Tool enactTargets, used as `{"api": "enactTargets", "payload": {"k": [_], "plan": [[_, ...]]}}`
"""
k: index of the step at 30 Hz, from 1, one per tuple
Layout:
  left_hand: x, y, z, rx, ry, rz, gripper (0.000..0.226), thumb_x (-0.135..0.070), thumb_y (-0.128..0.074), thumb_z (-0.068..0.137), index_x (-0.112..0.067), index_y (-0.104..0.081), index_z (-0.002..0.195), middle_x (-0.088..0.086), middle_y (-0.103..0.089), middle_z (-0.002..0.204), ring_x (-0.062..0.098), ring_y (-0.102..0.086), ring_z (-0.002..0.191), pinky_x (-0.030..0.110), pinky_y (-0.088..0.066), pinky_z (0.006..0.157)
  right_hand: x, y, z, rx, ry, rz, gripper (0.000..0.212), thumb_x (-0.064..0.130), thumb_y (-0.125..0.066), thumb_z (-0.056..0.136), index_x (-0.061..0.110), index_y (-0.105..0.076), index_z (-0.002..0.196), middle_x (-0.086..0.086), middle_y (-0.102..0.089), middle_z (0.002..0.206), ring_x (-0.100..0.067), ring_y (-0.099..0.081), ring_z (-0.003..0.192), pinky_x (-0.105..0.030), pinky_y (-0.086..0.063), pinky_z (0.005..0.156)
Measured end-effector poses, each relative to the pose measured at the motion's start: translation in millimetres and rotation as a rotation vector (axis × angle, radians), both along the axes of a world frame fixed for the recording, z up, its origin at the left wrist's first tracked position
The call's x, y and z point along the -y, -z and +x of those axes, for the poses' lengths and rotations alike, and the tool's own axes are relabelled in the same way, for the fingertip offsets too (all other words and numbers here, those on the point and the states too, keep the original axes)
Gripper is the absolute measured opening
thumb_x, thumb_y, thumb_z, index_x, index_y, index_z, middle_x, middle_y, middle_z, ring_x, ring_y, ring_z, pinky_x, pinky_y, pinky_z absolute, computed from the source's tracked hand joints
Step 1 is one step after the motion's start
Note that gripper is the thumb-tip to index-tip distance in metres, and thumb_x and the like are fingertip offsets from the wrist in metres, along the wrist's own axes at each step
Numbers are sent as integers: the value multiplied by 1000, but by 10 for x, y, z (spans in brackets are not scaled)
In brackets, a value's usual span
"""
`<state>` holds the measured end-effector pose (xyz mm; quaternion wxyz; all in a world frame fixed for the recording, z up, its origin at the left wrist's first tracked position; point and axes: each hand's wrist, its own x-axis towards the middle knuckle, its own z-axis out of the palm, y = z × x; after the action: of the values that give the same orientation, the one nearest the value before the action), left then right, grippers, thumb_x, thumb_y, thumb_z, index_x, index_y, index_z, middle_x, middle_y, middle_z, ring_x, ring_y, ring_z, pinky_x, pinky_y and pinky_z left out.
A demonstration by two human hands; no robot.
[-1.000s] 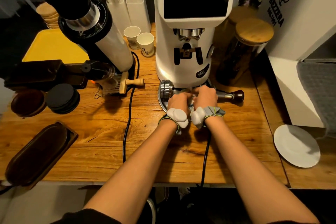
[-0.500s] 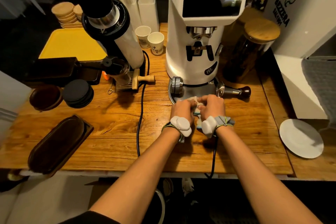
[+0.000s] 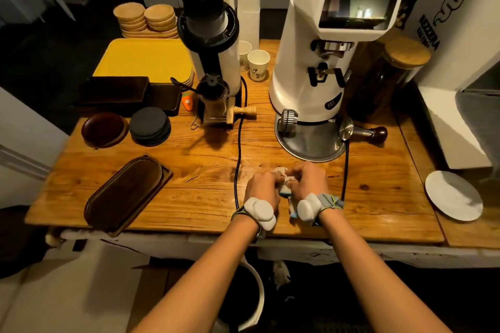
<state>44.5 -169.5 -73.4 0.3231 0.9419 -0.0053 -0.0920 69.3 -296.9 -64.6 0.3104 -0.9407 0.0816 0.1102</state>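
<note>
White crumpled cloth (image 3: pixel 281 171) is sitting between both hands, low over the wooden table (image 3: pixel 189 192), near the table's front edge and just in front of the round metal base (image 3: pixel 311 146) of the white grinder (image 3: pixel 305 76). The left hand (image 3: pixel 263 188) is gripping the cloth's left side with curled fingers. The right hand (image 3: pixel 308 184) is pinching its right side, with fingers likewise curled. The hands are lying close together, knuckles pointing toward the grinder. A blue-edged part of the cloth is showing lower down, between the wrists. Whether the cloth is touching the table cannot be determined.

A grey sensor unit (image 3: pixel 261 212) is sitting strapped on each wrist. One black cable (image 3: pixel 238 157) is running across the table just left of the left hand; a second cable (image 3: pixel 345 170) is running just right of the right hand. A dark-knobbed handle (image 3: pixel 364 131) is lying beside the metal base on its right. Farther left, a dark oval tray (image 3: pixel 124 192) is resting at the front edge, with a stack of black coasters (image 3: pixel 148 126) behind it. A white plate (image 3: pixel 453 197) is lying well apart at the right.
</note>
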Motion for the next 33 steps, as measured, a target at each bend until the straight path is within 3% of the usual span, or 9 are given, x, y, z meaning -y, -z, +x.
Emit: {"api": "enactTargets", "payload": {"k": [3, 6, 10, 15, 21, 25, 30, 33], "plan": [[-215, 36, -128, -7, -22, -16, 35, -5, -57, 85, -24, -74, 109, 4, -74, 109, 27, -67, 105, 38, -56, 90, -186, -5, -115, 8, -27, 13, 22, 11, -80, 75, 17, -75, 95, 0, -72, 103, -16, -67, 99, -27, -54, 88], [-410, 66, -220, 0, -52, -25, 34, -4, -59, 84, -23, -74, 108, 3, -75, 108, 27, -67, 104, 38, -56, 90, -358, 0, -219, 6, -42, 13, 21, 14, -81, 74, 19, -76, 94, 1, -72, 103, -16, -66, 100, -32, -55, 90], [-639, 128, -305, 12, -47, -37, 36, -1, -61, 82, -20, -74, 109, 2, -74, 111, 24, -66, 107, 36, -54, 95, -587, 18, -354, 21, -32, 18, 21, 18, -82, 73, 22, -75, 92, 5, -72, 99, -14, -66, 96, -26, -53, 84], [-655, 157, -228, 72, -15, -24, 34, 2, -62, 83, -19, -74, 106, 3, -73, 109, 23, -65, 106, 36, -49, 100, -659, 66, -337, 45, 46, 25, 23, 18, -83, 71, 23, -74, 93, 4, -71, 98, -15, -66, 95, -31, -55, 83], [-687, 122, 195, 44, -35, -62, 41, 12, -58, 77, -13, -75, 104, 7, -74, 105, 25, -69, 100, 35, -56, 91, -759, 92, -25, 91, 81, 37, 27, 18, -79, 78, 18, -73, 105, -1, -68, 110, -19, -64, 104, -34, -54, 89], [-664, 137, 530, 33, -111, -89, 36, 10, -58, 80, -12, -75, 103, 5, -73, 110, 21, -67, 106, 25, -50, 97, -759, 97, 302, 103, 84, 43, 25, 18, -77, 80, 17, -72, 105, -3, -67, 109, -21, -63, 105, -35, -53, 90], [-596, 81, 867, 84, -122, -55, 38, 12, -56, 77, -9, -74, 103, 8, -72, 110, 26, -65, 105, 35, -54, 93, -765, 104, 678, 94, 91, 52, 26, 17, -74, 83, 20, -71, 109, -1, -67, 115, -21, -63, 108, -30, -49, 87], [-605, 66, 1038, 65, -133, -20, 38, 12, -54, 77, -11, -73, 102, 8, -70, 110, 25, -64, 104, 31, -52, 93, -767, 134, 818, 84, 115, 77, 24, 16, -73, 83, 21, -71, 107, -1, -67, 115, -23, -64, 107, -26, -47, 81]]}}
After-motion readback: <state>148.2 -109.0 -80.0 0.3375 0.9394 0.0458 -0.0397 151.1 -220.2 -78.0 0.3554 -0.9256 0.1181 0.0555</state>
